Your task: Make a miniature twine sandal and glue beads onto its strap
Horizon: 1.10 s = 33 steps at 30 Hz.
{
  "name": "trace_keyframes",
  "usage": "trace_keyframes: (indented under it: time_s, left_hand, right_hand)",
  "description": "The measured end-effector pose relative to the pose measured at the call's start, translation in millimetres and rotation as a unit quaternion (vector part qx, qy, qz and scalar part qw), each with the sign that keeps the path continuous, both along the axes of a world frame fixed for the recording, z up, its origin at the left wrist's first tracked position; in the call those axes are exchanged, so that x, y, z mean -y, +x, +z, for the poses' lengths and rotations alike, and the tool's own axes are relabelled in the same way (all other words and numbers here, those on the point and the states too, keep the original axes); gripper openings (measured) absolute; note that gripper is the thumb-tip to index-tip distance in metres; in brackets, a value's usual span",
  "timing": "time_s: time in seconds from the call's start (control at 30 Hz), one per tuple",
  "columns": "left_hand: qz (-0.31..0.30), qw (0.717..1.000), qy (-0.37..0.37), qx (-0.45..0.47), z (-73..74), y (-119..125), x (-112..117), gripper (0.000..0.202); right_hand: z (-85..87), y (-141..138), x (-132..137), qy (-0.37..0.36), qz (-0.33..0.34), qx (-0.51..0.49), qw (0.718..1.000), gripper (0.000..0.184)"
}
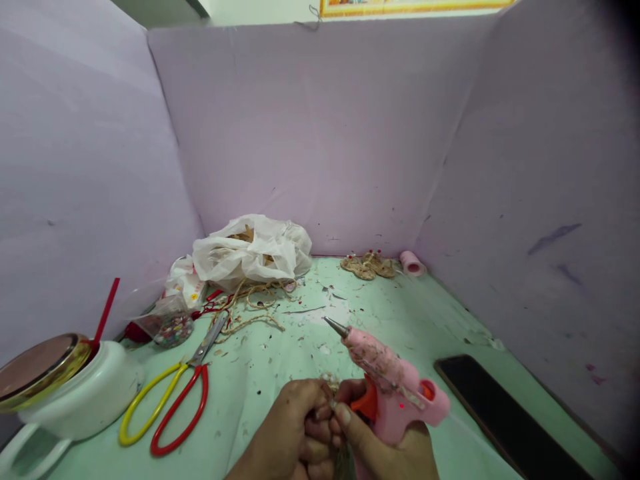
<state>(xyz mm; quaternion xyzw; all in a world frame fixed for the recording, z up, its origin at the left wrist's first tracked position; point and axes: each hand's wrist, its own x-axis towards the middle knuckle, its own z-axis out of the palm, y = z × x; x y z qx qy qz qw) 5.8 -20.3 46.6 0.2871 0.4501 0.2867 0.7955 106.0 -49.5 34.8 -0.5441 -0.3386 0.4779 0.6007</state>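
Observation:
My right hand (pixel 387 447) grips a pink glue gun (pixel 393 383) by its handle, with the metal nozzle pointing up and to the left. My left hand (pixel 295 430) is closed beside it at the bottom middle. Its fingers pinch a small jute-twine piece (pixel 331 385), and my right thumb presses on the same piece. Both hands touch each other above the green table (pixel 400 313).
Red and yellow scissors (pixel 173 400) lie to the left, near a white jar with a gold lid (pixel 60 387) and a bag of beads (pixel 167 327). Loose twine (pixel 250 307) and a white plastic bag (pixel 253 253) sit behind. A black phone (pixel 505 417) lies at right. Lilac boards wall the table.

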Motion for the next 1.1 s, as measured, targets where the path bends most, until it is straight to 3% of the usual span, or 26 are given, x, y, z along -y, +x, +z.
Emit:
trace_keyframes:
  time_s: [0.07,0.13,0.17,0.23,0.33,0.4,0.47,0.53,0.57,0.6,0.67,0.73,0.77,0.83,0.93,1.1]
  left_hand:
    - [-0.005,0.998,0.047,-0.040,-1.0,0.3,2.3,0.027]
    - [0.008,0.971,0.198,-0.134,0.0,-0.6,6.0,0.026]
    - [0.014,0.936,0.290,-0.197,0.8,-1.8,7.9,0.025]
    - [0.002,0.836,0.450,-0.314,1.3,-5.5,10.5,0.024]
    - [-0.047,0.679,0.607,-0.410,-3.1,-12.5,10.1,0.020]
    - [-0.052,0.591,0.678,-0.434,-8.1,-15.9,8.4,0.015]
    - [-0.026,0.521,0.727,-0.447,-11.9,-17.6,7.2,0.013]
    - [-0.008,0.494,0.751,-0.439,-12.4,-17.8,7.7,0.013]
    - [-0.007,0.508,0.751,-0.422,-11.3,-17.4,8.5,0.014]
    - [-0.008,0.543,0.738,-0.400,-9.5,-16.6,9.6,0.015]
    - [-0.024,0.670,0.662,-0.335,-5.3,-14.5,11.9,0.020]
    - [-0.030,0.809,0.531,-0.250,-2.5,-11.4,13.5,0.025]
    - [-0.028,0.863,0.462,-0.201,-2.0,-9.5,14.0,0.026]
    - [-0.008,0.935,0.340,-0.100,-2.7,-5.0,14.3,0.026]
    - [0.045,0.976,0.212,0.003,-5.1,2.5,14.6,0.024]
    - [0.093,0.986,0.111,0.087,-2.9,-0.7,7.4,0.028]
  right_hand:
    - [-3.2,0.8,-0.8,0.003,0.003,-0.012,1.000,0.029]
    - [-6.9,2.1,-1.9,0.014,0.007,-0.016,1.000,0.029]
    - [-8.5,2.8,-2.5,0.020,0.008,-0.015,1.000,0.029]
    - [-11.1,4.1,-3.6,0.027,0.002,-0.006,1.000,0.029]
    - [-13.7,5.6,-5.6,0.025,0.010,-0.005,1.000,0.026]
    - [-15.4,6.8,-6.8,0.030,0.036,-0.010,0.999,0.026]
    - [-16.8,8.3,-7.5,0.036,0.060,-0.011,0.998,0.027]
    - [-17.3,9.5,-7.3,0.038,0.076,-0.018,0.996,0.028]
    - [-17.0,9.9,-6.8,0.039,0.085,-0.031,0.995,0.028]
    - [-16.2,10.0,-6.1,0.042,0.093,-0.050,0.994,0.029]
    - [-13.6,9.6,-4.2,0.049,0.112,-0.103,0.987,0.029]
    - [-10.7,8.6,-2.3,0.051,0.128,-0.150,0.979,0.029]
    - [-9.6,8.0,-1.4,0.046,0.133,-0.167,0.976,0.028]
    - [-8.5,7.0,-0.2,0.030,0.137,-0.190,0.972,0.028]
    - [-9.3,6.0,0.5,0.022,0.134,-0.213,0.968,0.028]
    - [-11.2,7.1,-0.6,0.023,0.127,-0.222,0.966,0.028]
